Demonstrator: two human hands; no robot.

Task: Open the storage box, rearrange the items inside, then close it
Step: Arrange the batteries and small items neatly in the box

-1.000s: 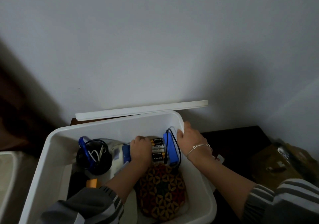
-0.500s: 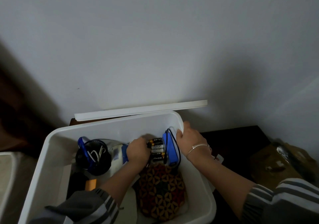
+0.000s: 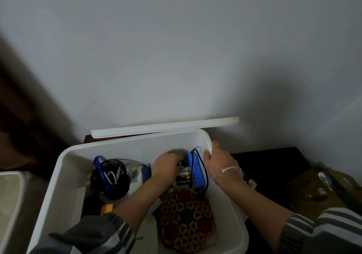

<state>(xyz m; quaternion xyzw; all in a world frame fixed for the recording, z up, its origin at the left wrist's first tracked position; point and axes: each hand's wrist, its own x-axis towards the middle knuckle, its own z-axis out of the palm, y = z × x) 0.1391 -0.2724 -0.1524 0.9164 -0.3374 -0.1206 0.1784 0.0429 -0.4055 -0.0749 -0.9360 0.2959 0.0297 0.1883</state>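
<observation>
The white storage box stands open, and its lid leans against the wall behind it. My left hand reaches into the box with its fingers curled on a pack of batteries beside a blue case wrapped in black cable. My right hand grips the box's right rim near the back corner, thumb inside. A black cup with a blue tool and white wires stands at the left of the box. In front lies a red-and-yellow patterned pouch.
The box sits on a dark table against a pale wall. A second white container is at the left edge. A brown bag or carton lies at the right. A white device and an orange piece are also in the box.
My left hand has shifted back and to the right over the batteries, toward the blue case. My right hand stays on the rim.
</observation>
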